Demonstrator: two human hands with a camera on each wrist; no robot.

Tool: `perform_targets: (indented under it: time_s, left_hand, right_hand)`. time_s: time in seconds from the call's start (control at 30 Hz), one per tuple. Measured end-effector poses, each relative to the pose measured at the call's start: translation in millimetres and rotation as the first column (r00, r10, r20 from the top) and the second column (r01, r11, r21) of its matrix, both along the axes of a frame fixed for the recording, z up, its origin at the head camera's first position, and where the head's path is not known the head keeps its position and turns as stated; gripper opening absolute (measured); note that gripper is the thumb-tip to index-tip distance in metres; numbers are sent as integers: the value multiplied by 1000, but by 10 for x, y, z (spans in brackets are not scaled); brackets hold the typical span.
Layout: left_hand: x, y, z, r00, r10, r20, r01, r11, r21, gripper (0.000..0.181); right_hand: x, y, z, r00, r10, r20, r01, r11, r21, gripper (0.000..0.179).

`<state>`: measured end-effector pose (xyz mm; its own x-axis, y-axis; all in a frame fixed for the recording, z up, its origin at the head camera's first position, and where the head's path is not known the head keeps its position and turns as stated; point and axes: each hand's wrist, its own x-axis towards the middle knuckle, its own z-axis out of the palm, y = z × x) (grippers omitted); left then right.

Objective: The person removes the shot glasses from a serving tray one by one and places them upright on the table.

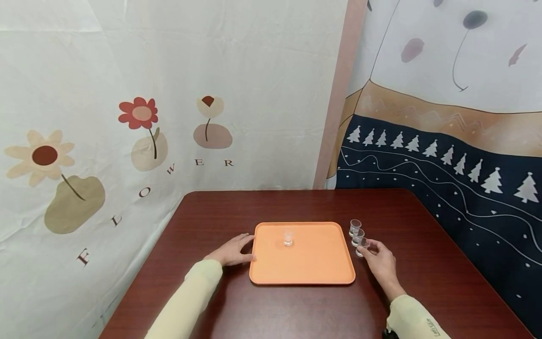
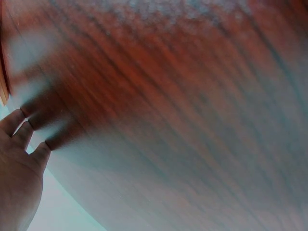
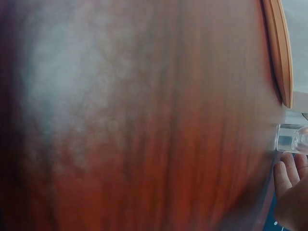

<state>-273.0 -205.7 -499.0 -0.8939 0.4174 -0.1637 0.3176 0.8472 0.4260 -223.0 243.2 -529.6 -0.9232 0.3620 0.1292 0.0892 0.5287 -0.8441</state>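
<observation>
An orange tray [image 1: 300, 268] lies on the table, with one small clear shot glass [image 1: 288, 237] standing on it left of centre. My left hand [image 1: 230, 251] is at the tray's left edge, fingertips and thumb right at the rim; in the left wrist view its fingers [image 2: 21, 134] look loosely extended. Just right of the tray, two clear shot glasses [image 1: 354, 228] stand close together in a row. With thumb and fingers my right hand [image 1: 382, 263] pinches a third shot glass [image 1: 361, 248], nearest me in that row. That glass also shows at the edge of the right wrist view.
The dark reddish-brown wooden table [image 1: 292, 310] extends around the tray. Behind it hangs a pale cloth with printed flowers [image 1: 141, 113]. On the right is a dark blue cloth with white trees [image 1: 432, 148].
</observation>
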Motion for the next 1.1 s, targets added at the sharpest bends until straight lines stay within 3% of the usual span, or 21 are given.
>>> perform_targets:
  time_s: [0.2,0.43,0.6,1.1]
  left_hand:
    - [2,-12,-16,1000,-13,-17,13,1000,8,80]
    - [-3,-21,-24,1000,-13,-16,13,1000,12,80]
    - [-5,-13,-19,1000,-1,-8,1,1000,2,80]
    - [0,-17,-15,1000,-2,5,2,1000,3,79]
  right_hand:
    - [1,-19,-9,1000,1,-16,-1,1000,17,42]
    - [10,-25,52,999,47,8,-46,998,-30,57]
    - [-13,-25,129,999,39,6,-39,995,-93,62]
    - [-136,-120,455,997,5,-79,-15,991,-130,59]
